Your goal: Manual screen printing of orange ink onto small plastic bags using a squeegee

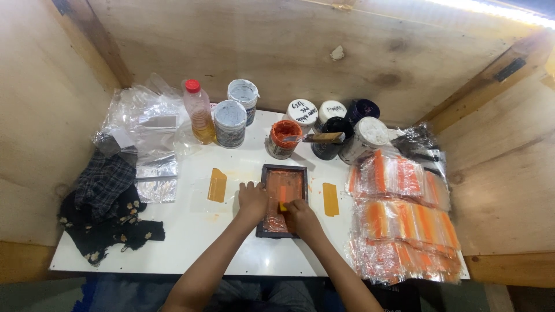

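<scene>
We look down on a white tabletop (191, 231) boxed in by bare plywood walls (300, 46) at the back and on both sides, with a strip of light along the top right corner. Near the middle of the table lies a small dark-framed printing screen (282, 200), its mesh smeared with orange ink. Our left hand (252, 200) rests on the frame's left edge with fingers curled down over it, pressing it flat; it grips nothing else. Our right hand (302, 215) lies on the mesh, closed around a small squeegee (282, 204) of which only a yellow bit shows. Just beside the frame, one on each side, lie two orange-yellow strips (217, 185); the right one (330, 199) sits between the frame and a heap of clear plastic packets with orange print (404, 225), which fills the table's right end and reaches its front edge. Behind the frame a row of containers stands against the back wall: a plastic bottle with a red cap (198, 111), two grey tins (230, 123), an open jar of orange ink (284, 138), and several white-lidded and dark jars (347, 127), a stick lying across one. At the left end lie crumpled clear plastic (141, 124) and a dark checked and flowered cloth (107, 208), which hangs over the edge. Bare table shows mainly in front of the frame and to its front left, up to the near edge where our forearms cross.
</scene>
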